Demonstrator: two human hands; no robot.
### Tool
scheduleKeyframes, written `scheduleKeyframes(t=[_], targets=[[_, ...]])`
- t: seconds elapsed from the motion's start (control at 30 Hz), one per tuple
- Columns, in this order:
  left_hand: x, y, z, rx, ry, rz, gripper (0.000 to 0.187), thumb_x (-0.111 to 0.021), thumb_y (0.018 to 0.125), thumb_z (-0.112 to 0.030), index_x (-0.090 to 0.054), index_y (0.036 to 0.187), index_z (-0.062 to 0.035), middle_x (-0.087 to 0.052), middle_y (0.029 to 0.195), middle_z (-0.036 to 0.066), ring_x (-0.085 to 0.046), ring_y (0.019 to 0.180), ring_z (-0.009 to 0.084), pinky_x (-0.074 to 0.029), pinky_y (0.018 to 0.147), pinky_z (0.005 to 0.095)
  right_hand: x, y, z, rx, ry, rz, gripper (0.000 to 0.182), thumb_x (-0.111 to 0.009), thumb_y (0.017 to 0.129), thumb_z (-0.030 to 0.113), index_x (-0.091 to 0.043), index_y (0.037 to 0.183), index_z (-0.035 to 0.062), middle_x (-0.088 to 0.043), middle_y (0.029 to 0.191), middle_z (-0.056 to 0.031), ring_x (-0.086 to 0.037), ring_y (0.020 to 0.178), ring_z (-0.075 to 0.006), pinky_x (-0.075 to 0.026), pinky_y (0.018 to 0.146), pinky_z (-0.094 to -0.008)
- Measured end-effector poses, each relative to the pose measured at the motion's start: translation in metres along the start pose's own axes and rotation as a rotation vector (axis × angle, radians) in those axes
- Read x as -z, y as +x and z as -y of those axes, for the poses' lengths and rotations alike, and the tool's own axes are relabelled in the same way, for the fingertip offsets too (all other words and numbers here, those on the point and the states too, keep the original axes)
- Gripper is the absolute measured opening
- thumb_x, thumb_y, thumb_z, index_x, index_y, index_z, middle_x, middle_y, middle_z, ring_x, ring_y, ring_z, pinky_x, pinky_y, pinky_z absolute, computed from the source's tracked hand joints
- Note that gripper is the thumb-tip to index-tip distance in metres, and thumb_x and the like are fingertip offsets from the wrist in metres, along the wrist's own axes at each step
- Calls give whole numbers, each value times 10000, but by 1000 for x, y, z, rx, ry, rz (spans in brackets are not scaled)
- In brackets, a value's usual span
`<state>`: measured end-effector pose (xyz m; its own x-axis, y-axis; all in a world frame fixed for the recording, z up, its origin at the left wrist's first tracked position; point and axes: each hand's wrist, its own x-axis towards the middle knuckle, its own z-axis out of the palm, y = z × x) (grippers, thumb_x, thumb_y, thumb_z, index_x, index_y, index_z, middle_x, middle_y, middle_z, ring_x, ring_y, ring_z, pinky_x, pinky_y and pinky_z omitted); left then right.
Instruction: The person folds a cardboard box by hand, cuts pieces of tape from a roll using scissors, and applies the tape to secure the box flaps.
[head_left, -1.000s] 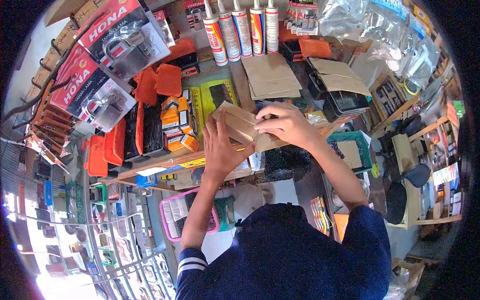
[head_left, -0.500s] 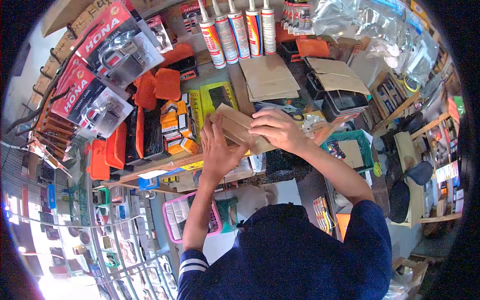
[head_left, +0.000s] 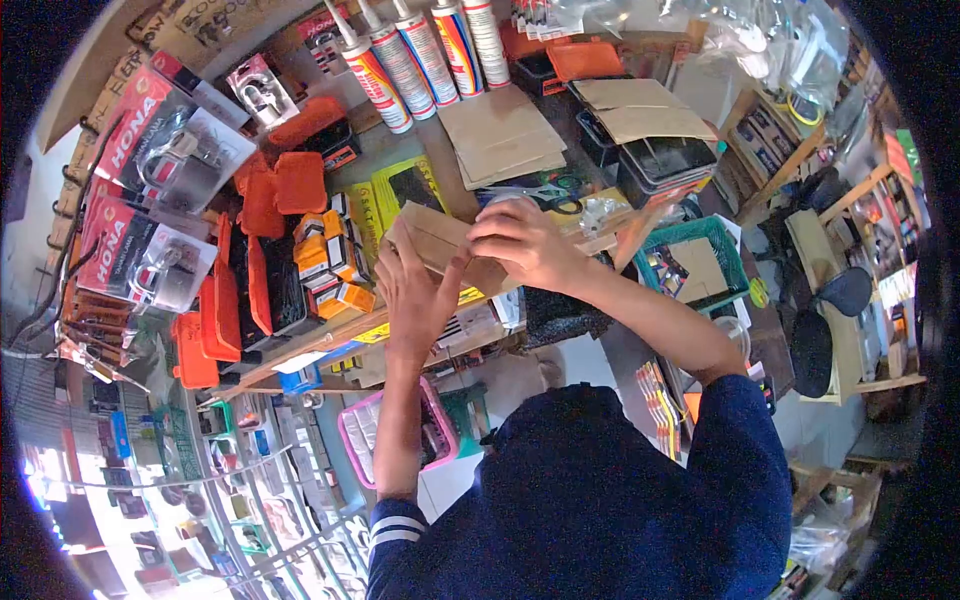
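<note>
A folded piece of brown cardboard is held above the front edge of the workbench. My left hand grips its left side, fingers along the edge and thumb reaching across toward the right. With bent fingers pressed together, my right hand holds the right part; its fingertips nearly meet the left thumb. Behind the cardboard lies a yellow packet with a dark panel. Scissors rest just beyond my right hand. A flat stack of cardboard sheets sits farther back.
Sealant tubes stand at the back. Orange-lidded boxes and small yellow-orange boxes are on the left, near hanging padlock packs. To the right are a green basket and black containers. A pink basket is below.
The view has shifted, so bench items appear farther left. My right hand has closed in on the cardboard toward my left thumb. Both hands still hold the cardboard.
</note>
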<state>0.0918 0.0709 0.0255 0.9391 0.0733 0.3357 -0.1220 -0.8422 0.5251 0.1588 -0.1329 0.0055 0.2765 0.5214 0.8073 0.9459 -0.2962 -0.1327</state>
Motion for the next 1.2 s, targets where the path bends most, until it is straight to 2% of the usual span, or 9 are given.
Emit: scheduleKeyframes(t=[0.2,0.27,0.47,0.63,0.73,0.8,1.03,1.13,1.2], targets=[[-1,5,8,-38,18,-10,959,-666,904,-536,-260,1546,49,-400,1411,331,-422,1270,503,-335,1082,552,0,-3,4,-82,25,9,333,-719,684,12,-703,1000,118,-644,1119,18,-598,1076,-252,-467,991,-436],[8,6,3,-28,71,64,953,-652,913,-547,-265,1544,53,-405,1391,346,-420,1263,519,-333,1078,565,1,-2,2,-68,28,13,331,-720,697,12,-706,1007,125,-643,1123,12,-592,1065,-256,-460,989,-443],[14,4,-4,6,65,110,928,-643,921,-539,-282,1545,45,-401,1379,370,-420,1253,528,-338,1069,572,-5,-3,1,-41,9,-29,298,-733,716,33,-708,995,135,-638,1112,12,-591,1046,-253,-453,984,-447],[9,4,7,-55,96,73,922,-642,922,-528,-281,1545,48,-403,1374,374,-425,1238,531,-348,1061,567,-2,0,3,-35,65,-37,279,-743,725,44,-709,986,138,-646,1084,16,-604,1031,-238,-455,979,-439],[7,5,9,-92,107,49,913,-645,926,-513,-280,1545,50,-410,1368,375,-430,1230,532,-352,1056,565,2,2,2,-101,127,-45,263,-750,735,51,-710,980,140,-652,1055,18,-615,1023,-230,-459,969,-425],[8,3,7,-112,113,41,908,-646,929,-507,-279,1546,49,-415,1365,374,-431,1228,531,-354,1054,565,1,1,-2,12,53,-30,236,-757,739,59,-704,956,136,-655,1042,18,-621,1005,-226,-462,947,-414],[9,5,7,-87,107,48,902,-662,924,-494,-280,1547,35,-421,1377,360,-442,1225,516,-355,1055,561,-10,2,-4,58,-32,-66,203,-759,745,74,-686,925,135,-648,1052,10,-612,988,-231,-455,922,-419],[9,4,7,-93,110,38,896,-668,921,-480,-276,1555,17,-418,1389,353,-442,1227,514,-355,1056,561,-4,3,-1,56,-6,-23,254,-725,753,72,-676,995,127,-628,1095,-10,-610,1053,-240,-464,928,-413],[8,4,9,-98,115,33,893,-671,920,-472,-273,1559,8,-418,1393,350,-442,1228,514,-354,1057,561,-1,6,3,-9,99,-82,213,-763,771,77,-681,960,131,-631,1041,-7,-608,975,-239,-461,904,-415]])
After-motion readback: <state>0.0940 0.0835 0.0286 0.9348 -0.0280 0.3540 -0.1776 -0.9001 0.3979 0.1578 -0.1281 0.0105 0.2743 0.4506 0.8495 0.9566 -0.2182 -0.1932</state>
